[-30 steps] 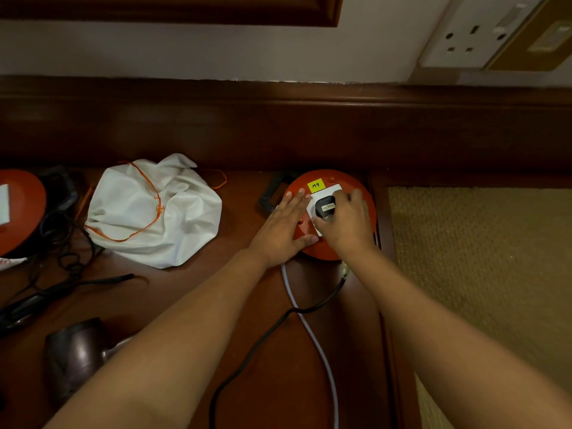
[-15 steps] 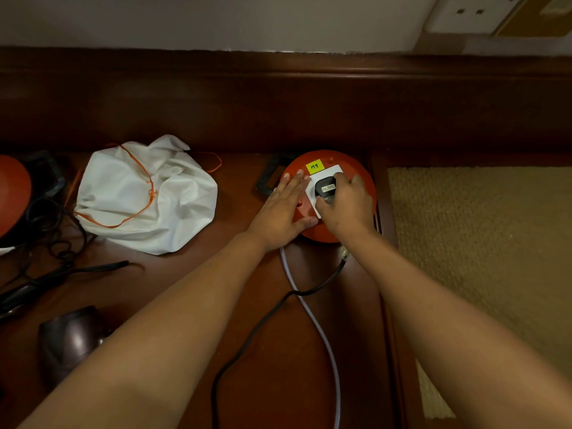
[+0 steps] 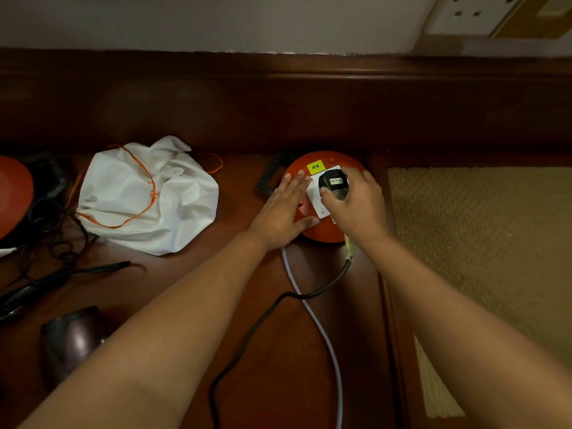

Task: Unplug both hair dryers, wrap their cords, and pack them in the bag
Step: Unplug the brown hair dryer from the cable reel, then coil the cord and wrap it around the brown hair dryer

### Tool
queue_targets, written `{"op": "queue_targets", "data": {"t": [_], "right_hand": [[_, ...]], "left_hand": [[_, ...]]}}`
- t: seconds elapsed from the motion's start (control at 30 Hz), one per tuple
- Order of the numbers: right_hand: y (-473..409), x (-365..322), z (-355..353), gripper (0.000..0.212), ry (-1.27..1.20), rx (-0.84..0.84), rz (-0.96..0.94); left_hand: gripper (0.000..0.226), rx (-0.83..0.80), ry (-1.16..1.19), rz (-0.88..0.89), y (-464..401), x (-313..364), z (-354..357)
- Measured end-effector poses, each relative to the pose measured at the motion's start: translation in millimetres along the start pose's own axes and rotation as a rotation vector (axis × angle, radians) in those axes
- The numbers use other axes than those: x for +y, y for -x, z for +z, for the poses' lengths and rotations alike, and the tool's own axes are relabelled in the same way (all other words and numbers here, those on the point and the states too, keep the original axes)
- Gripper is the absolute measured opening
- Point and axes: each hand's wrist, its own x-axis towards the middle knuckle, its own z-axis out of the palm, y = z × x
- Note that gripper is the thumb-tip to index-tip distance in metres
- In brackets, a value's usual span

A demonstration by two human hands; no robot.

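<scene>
- The right hand (image 3: 356, 199) has its grip closed around the black plug (image 3: 333, 184), with the thumb on the left side of the plug and the other fingers curled over its right side.
- The plug sits at the white socket plate (image 3: 318, 198) on top of the round orange cable reel (image 3: 325, 230); I cannot tell if its pins are fully inside or partly out.
- The left hand (image 3: 283, 212) lies flat on the left part of the reel, its fingers straight and together, with the fingertips near a small yellow label (image 3: 315, 167) marked "M9". Its grip is open and it holds nothing.
- A black cord (image 3: 263, 314) goes from under the right wrist down across the dark wooden floor (image 3: 278, 382) to the bottom edge of the view.
- A pale cable (image 3: 322, 332) comes out from the near side of the reel and crosses the black cord.
- The white drawstring bag (image 3: 145, 196) with an orange string lies crumpled on the floor, to the left of the reel and well apart from both hands.
- One dark hair dryer (image 3: 71, 339) lies at the lower left, partly hidden behind the left forearm.
- More black cords (image 3: 52, 230) lie tangled at the far left, beside a second orange reel (image 3: 14, 193) that is cut by the edge of the view.
- A woven mat (image 3: 479, 243) covers the floor at the right, and a white wall socket (image 3: 464, 13) is at the upper right, above the dark skirting board (image 3: 278, 100).
</scene>
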Motion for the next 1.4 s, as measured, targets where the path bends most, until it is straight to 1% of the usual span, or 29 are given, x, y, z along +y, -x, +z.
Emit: {"op": "queue_targets", "data": {"t": [0.1,0.23,0.3,0.37,0.47,0.6,0.73,0.8,0.93,1.0,1.07,1.13,1.23,1.4], "right_hand": [[3.2,0.9,-5.2,0.046,-0.045,-0.019,-0.004],[19.0,4.7,-12.5,0.049,-0.106,-0.031,0.023],[31.2,8.2,-15.5,0.049,-0.135,-0.047,0.062],[46.2,14.7,-15.6,0.049,-0.139,-0.067,0.098],[72.2,23.4,-16.8,0.049,-0.136,-0.083,0.145],[110.2,24.0,-8.0,0.044,-0.18,-0.149,0.208],[142.5,12.7,15.1,0.041,-0.115,-0.214,0.136],[156.5,3.6,25.6,0.04,-0.081,-0.248,0.084],[176.4,-7.4,44.2,0.038,-0.037,-0.334,0.005],[181.1,-10.6,52.2,0.04,-0.023,-0.367,-0.037],[183.9,-14.6,58.9,0.04,-0.007,-0.394,-0.065],[186.3,-17.7,65.2,0.039,0.013,-0.407,-0.07],[190.3,-20.5,72.4,0.038,0.059,-0.392,-0.057],[195.2,-23.6,79.6,0.037,0.146,-0.325,-0.02]], "left_hand": [[0.088,-0.005,-0.043,-0.01,0.0,1.2,-0.9],[0.084,0.015,-0.222,-0.047,2.2,9.6,-2.7],[0.082,0.049,-0.264,-0.083,8.6,18.1,-2.9],[0.078,0.074,-0.224,-0.109,23.1,23.5,0.8],[0.068,0.133,-0.082,-0.139,62.8,22.3,6.1],[0.058,0.177,-0.067,-0.22,129.7,10.0,7.2],[0.05,0.225,-0.079,-0.31,192.6,-1.0,4.1],[0.049,0.242,-0.161,-0.37,220.7,-9.5,3.4],[0.06,0.192,-0.445,-0.514,266.5,-29.6,0.5],[0.068,0.15,-0.505,-0.593,281.4,-39.2,-3.6],[0.073,0.12,-0.534,-0.637,292.1,-50.1,-8.3],[0.074,0.117,-0.524,-0.636,299.6,-62.7,-12.8],[0.069,0.101,-0.551,-0.566,303.1,-75.4,-21.2],[0.046,0.065,-0.527,-0.445,301.7,-87.4,-38.9]]}}
